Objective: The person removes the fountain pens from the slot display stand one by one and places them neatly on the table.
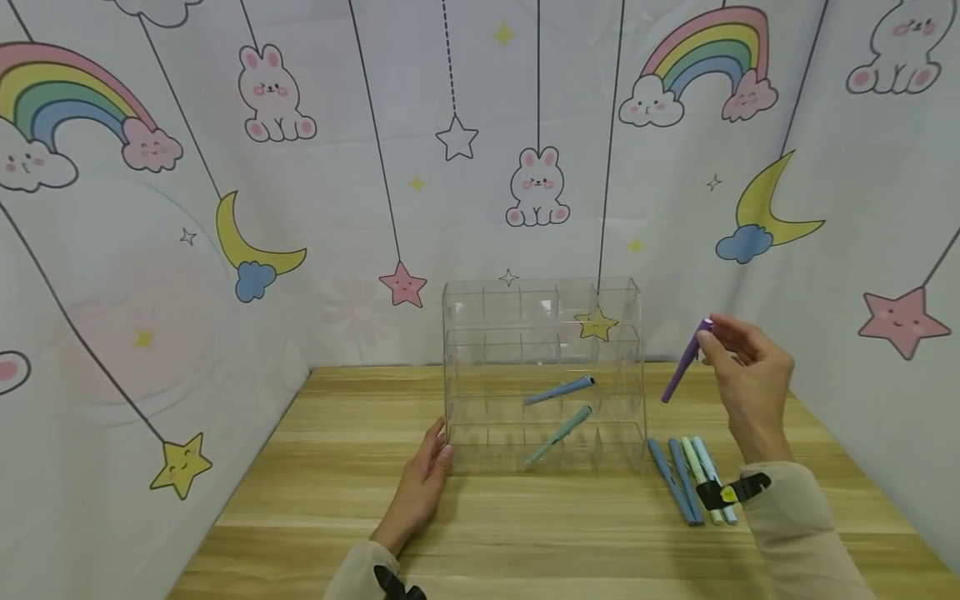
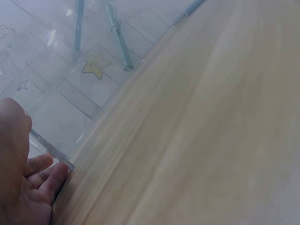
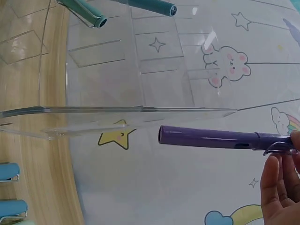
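In the head view my right hand [image 1: 753, 375] pinches a purple pen [image 1: 684, 362] near its upper end, held slanted in the air right of a clear tiered pen stand [image 1: 465, 360]. The right wrist view shows the clip of the purple pen [image 3: 211, 138] beside the fingertips. My left hand [image 1: 418, 487] rests against the stand's lower left side. In the left wrist view the left hand [image 2: 28, 173] touches the panel edge, partly cut off by the frame. A blue pen [image 1: 558, 390] lies slanted in the stand, with a green pen [image 1: 561, 435] below it.
Several pens lie side by side on the wooden table [image 1: 525, 533] right of the stand, among them a blue pen [image 1: 670, 482] and a pale green pen [image 1: 693, 462]; the right wrist strap partly covers them. A white patterned cloth [image 1: 360, 208] hangs behind and at both sides.
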Demonstrator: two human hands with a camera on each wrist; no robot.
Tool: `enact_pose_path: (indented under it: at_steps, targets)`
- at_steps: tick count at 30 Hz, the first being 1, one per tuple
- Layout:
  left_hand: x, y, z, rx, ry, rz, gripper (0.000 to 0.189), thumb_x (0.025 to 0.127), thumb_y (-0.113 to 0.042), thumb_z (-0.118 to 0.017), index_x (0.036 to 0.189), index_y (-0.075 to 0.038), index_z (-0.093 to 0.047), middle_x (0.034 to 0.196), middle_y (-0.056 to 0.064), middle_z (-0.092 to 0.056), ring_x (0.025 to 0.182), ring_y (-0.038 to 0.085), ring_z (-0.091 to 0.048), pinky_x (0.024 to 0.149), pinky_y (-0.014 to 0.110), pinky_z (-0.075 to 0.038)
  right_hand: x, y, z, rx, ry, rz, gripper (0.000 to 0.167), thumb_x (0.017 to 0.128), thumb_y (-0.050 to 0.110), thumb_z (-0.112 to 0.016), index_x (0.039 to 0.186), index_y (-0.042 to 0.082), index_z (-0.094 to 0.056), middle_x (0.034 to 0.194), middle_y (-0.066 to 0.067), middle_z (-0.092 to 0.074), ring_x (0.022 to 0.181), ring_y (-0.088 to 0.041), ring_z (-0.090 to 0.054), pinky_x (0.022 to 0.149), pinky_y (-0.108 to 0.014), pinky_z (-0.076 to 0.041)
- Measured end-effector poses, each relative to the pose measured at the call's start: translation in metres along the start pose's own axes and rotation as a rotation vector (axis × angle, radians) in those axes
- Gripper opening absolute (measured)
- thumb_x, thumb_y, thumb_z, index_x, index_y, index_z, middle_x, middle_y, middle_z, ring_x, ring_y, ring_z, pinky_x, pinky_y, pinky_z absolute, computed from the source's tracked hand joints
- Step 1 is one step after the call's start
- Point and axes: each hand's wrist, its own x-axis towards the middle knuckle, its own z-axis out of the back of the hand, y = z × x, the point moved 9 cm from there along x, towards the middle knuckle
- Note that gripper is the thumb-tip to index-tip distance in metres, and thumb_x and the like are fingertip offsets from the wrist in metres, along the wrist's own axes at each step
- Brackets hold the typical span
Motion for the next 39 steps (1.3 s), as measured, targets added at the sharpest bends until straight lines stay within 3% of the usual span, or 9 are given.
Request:
enact_pose_path:
  at_steps: [13,19,23,30,39]
  targets:
    - [0.000,0.000,0.000,-0.012,-0.003,0.013,0.056,0.116,-0.029,-0.049,0.168,-0.017,-0.034,0.157,0.034,-0.053,0.140,0.049,-0.061,0.114,0.059,-0.053,-0.004,-0.032,0.019,0.082,-0.012,-0.143,0.032,0.097,0.007,-0.079,0.128,-0.002,-0.077,0.097,0.015,-0.079,0.079,-0.002,-0.070,0.065,-0.011,-0.058]
    - [0.000,-0.002,0.000,-0.007,-0.005,0.009,0.055,0.116,-0.028,-0.049,0.168,-0.017,-0.035,0.156,0.035,-0.054,0.138,0.049,-0.062,0.113,0.059,-0.053,-0.005,-0.046,0.026,0.041,-0.011,-0.226,0.032,0.098,0.009,-0.079,0.130,0.002,-0.077,0.093,0.019,-0.078,0.074,-0.001,-0.069,0.065,-0.010,-0.057]
    - [0.000,-0.002,0.001,0.005,-0.014,0.004,0.054,0.116,-0.026,-0.049,0.167,-0.016,-0.036,0.154,0.035,-0.056,0.136,0.050,-0.064,0.112,0.061,-0.054,-0.005,-0.054,0.029,0.015,-0.003,-0.240,0.033,0.098,0.009,-0.079,0.130,0.001,-0.076,0.089,0.022,-0.078,0.073,0.001,-0.069,0.065,-0.011,-0.058]
    - [-0.002,-0.001,0.003,0.023,-0.020,0.012,0.054,0.116,-0.028,-0.049,0.167,-0.016,-0.036,0.153,0.036,-0.056,0.135,0.050,-0.064,0.111,0.061,-0.054,-0.005,-0.071,0.032,-0.146,0.083,-0.232,0.040,0.101,0.017,-0.076,0.135,-0.003,-0.071,0.089,0.032,-0.070,0.073,0.007,-0.066,0.065,-0.011,-0.056]
    - [0.000,-0.001,0.001,0.013,-0.014,0.018,0.054,0.116,-0.029,-0.050,0.167,-0.017,-0.036,0.154,0.035,-0.056,0.136,0.049,-0.064,0.112,0.061,-0.054,-0.010,-0.099,0.037,-0.300,0.274,-0.248,0.051,0.105,0.031,-0.072,0.140,-0.007,-0.067,0.088,0.038,-0.066,0.079,0.009,-0.065,0.065,-0.018,-0.059]
